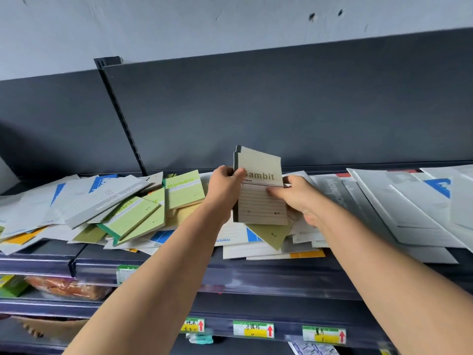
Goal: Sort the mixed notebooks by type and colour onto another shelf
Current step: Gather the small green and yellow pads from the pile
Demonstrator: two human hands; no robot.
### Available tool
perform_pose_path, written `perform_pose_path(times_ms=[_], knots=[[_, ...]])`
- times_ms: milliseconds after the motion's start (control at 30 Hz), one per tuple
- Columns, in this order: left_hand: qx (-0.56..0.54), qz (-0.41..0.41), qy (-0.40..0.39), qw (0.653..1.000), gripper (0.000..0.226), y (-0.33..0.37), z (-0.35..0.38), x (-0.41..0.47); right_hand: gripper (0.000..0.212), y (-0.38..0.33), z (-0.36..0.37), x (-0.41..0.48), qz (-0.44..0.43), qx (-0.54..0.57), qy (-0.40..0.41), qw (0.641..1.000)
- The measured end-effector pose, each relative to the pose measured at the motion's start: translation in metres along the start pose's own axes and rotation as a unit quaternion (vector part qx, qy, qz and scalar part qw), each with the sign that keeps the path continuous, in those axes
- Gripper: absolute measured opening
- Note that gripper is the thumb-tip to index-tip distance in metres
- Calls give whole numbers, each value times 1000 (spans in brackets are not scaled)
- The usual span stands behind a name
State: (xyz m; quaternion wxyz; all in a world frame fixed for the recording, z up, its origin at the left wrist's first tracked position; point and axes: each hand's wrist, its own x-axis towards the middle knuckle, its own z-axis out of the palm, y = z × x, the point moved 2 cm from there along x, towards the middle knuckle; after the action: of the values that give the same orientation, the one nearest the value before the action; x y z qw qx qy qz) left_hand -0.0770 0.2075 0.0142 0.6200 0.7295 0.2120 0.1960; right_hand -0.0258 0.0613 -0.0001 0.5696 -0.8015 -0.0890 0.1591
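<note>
Top shelf (163, 262), mixed notebooks, one item in hand

Left: grey and blue-white notebooks (84, 198); green Gambit notebooks (183, 188) overlapping. Centre: left hand (225, 183), grip closed on spine edge of beige Gambit notebook (261, 198), held upright above the pile; right hand (299, 193), fingers closed against its right edge. Right: large grey notebooks (399, 206) fanned flat on shelf
</note>
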Motion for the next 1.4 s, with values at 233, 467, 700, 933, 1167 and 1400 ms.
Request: perform_pose_path(times_ms=[233, 467, 700, 933, 1167, 1400], knots=[[112, 24, 222, 968, 22, 7, -30, 13, 52, 9, 1, 3, -44, -136, -68, 987], [63, -9, 213, 975, 20, 8, -45, 8, 36, 12, -13, 5, -90, -154, 28, 984], [-48, -129, -5, 990, 9, -5, 51, -9, 45, 7, -57, -19, -163, -348, 86, 919], [76, -98, -107, 987, 24, 2, 143, -15, 33, 29, -128, -33, -146, -474, 135, 858], [462, 69, -21, 884, 40, 5, 107, -15, 34, 45, -128, -27, -130, -556, 57, 819], [594, -45, -84, 799, 81, 3, 23, -17, 32, 21, -74, -17, -232, -522, 8, 821]])
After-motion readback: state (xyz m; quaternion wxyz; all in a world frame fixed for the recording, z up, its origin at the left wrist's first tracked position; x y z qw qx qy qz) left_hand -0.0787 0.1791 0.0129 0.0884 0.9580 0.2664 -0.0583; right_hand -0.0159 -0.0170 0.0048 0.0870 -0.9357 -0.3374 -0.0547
